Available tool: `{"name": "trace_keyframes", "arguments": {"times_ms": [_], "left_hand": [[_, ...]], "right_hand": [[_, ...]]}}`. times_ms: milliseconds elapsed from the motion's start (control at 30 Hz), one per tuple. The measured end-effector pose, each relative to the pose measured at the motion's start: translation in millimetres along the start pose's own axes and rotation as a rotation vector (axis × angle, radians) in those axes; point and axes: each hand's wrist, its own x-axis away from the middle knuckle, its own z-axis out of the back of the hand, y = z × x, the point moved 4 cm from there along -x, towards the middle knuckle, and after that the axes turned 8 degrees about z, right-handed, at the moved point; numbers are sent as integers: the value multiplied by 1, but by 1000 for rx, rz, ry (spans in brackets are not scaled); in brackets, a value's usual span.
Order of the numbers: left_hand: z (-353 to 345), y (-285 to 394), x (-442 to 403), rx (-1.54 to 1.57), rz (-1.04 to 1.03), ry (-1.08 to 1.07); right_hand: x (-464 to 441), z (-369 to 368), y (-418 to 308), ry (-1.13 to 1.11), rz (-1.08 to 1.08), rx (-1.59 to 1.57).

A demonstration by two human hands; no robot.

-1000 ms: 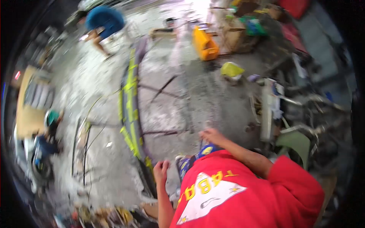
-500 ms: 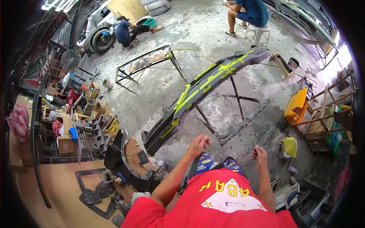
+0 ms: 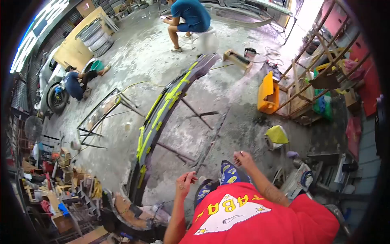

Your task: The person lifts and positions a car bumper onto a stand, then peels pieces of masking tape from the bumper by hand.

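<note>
My left hand [image 3: 186,181] hangs in front of my body, fingers loosely bent and apart from one another, with nothing visible in them. Farther right, my right hand [image 3: 244,158] is raised over the floor with its fingers drawn together; whatever may be between them is too small to make out. Neither hand touches anything around it. Ahead of the left hand, a long dark car bumper [image 3: 160,112] with strips of yellow-green masking tape lies across a thin metal stand [image 3: 200,115].
A low metal frame [image 3: 106,106] stands left of the bumper. One person [image 3: 191,16] sits on a stool at the back; another [image 3: 74,84] crouches by a car wheel [image 3: 57,98]. An orange box [image 3: 267,94] and yellow bag [image 3: 278,134] are right. Clutter [image 3: 53,191] lines the left.
My view has swung to the right, so the bumper and the people appear farther left. My right hand has come up and inward; my left hand sits lower in view.
</note>
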Motion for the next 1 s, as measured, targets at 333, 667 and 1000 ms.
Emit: {"name": "trace_keyframes", "arguments": {"times_ms": [333,667,1000], "left_hand": [[-106,118,-131,-87,-119,-45],[-353,217,-286,-108,-36,-78],[-386,260,-378,16,53,98]], "right_hand": [[-99,179,-12,153,10,-118],[-266,457,-118,171,-19,70],[-466,423,-286,-17,100,63]]}}
